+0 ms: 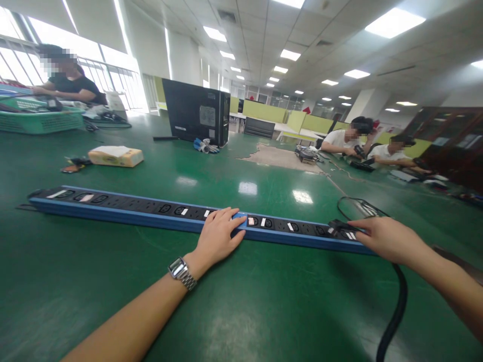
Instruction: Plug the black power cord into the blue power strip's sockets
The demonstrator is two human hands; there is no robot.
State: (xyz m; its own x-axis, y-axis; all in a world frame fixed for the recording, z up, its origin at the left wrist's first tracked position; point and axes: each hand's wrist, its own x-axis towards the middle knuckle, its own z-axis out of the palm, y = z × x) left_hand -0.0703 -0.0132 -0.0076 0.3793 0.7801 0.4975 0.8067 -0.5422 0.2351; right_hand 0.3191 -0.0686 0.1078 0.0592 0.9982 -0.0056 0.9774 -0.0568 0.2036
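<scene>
A long blue-edged power strip with black sockets and small white labels lies across the green table. My left hand, with a watch on the wrist, rests over its middle, fingers across the top and thumb along the near side. Toward the strip's right end, my right hand pinches a black plug at the sockets. Whether the plug is fully seated I cannot tell. A thin black cable loops behind that hand. A thick black cord curves down toward the table's near side.
Behind the strip are a tissue pack, a black computer case and gloves. A green basket stands at the left. One person sits at the far left, two others at the right among tools and parts.
</scene>
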